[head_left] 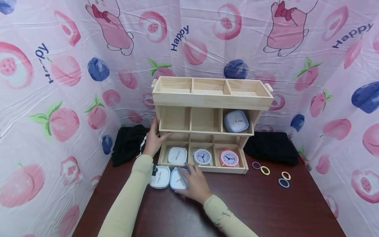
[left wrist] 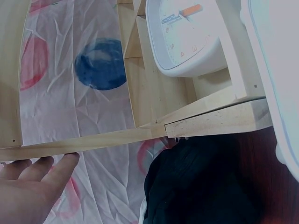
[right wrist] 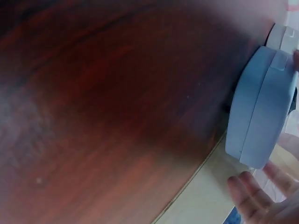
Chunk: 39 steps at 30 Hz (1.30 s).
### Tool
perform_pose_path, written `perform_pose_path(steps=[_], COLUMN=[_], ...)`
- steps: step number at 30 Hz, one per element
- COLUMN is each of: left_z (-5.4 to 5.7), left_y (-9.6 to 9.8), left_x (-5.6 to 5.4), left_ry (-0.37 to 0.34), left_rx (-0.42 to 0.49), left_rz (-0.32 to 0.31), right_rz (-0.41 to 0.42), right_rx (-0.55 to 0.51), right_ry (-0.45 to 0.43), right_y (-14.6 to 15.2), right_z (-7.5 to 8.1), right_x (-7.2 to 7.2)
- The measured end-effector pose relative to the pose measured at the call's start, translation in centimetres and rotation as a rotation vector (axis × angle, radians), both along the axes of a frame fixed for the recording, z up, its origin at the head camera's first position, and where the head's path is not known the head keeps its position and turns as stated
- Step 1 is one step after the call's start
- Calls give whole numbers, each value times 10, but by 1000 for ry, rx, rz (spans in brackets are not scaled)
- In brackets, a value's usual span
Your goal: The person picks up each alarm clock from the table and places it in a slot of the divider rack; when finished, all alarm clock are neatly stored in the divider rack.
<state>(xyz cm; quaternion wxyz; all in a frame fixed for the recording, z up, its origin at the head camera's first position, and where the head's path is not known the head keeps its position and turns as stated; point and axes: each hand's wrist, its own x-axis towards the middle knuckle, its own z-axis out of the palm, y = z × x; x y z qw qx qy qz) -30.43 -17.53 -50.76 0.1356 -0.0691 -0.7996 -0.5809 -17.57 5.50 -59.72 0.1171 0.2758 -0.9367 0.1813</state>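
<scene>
My left hand (head_left: 154, 140) touches the left side of a tiered wooden organizer (head_left: 213, 101); in the left wrist view its extended fingers (left wrist: 60, 170) lie against a side strip. With thumb and fingers at opposite edges, my right hand (head_left: 196, 184) holds a blue alarm clock (head_left: 176, 180) on the table. Other fingers (right wrist: 243, 184) stand apart from that clock. Touching or nearly touching it on the left is a white square clock (head_left: 160, 177). In the bottom tier sit a white square clock (head_left: 177, 155), a round white clock (head_left: 202, 157) and a pink clock (head_left: 229, 159).
A blue clock (head_left: 237, 121) occupies the middle tier's right compartment. Several colored rings (head_left: 283, 182) lie on the dark table (head_left: 266, 210) at right. Black cloth (head_left: 127, 144) lies to the organizer's left, more black cloth (head_left: 270, 148) to its right. Printed curtains surround the table.
</scene>
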Motion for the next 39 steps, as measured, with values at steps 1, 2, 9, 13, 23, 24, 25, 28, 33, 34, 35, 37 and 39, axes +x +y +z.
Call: perform_pose_path(steps=[1, 2, 9, 13, 23, 24, 25, 28, 33, 34, 35, 37, 39], left_z=[0, 1, 0, 1, 2, 1, 1, 1, 2, 3, 3, 3, 4], left_y=[0, 0, 0, 0, 0, 0, 0, 0, -1, -1, -1, -1, 0], left_x=[0, 0, 0, 0, 1, 1, 1, 2, 3, 4, 4, 4, 4], left_ry=[-2, -6, -7, -6, -24, -27, -28, -35, -42, -42, -42, -40, -38], left_rx=[5, 10, 27, 24, 13, 13, 13, 17, 17, 16, 16, 17, 19], left_rz=[-1, -2, -5, -3, -4, -6, -8, -10, -18, -20, -22, -21, -21], right_rz=[6, 13, 14, 12, 13, 16, 14, 8, 27, 34, 39, 53, 59], right_rx=[2, -1, -8, -5, -36, -51, -63, -99, -154, -164, -171, -196, -226], right_ry=[-9, -22, -101, -123, -227, -220, -212, -188, -97, -71, -39, 30, 95], right_y=[0, 0, 3, 8, 24, 25, 27, 31, 39, 41, 42, 46, 51], right_z=[0, 0, 2, 5, 10, 9, 7, 3, 7, 10, 14, 24, 36], right_x=[1, 2, 9, 13, 24, 25, 26, 28, 25, 23, 20, 14, 6])
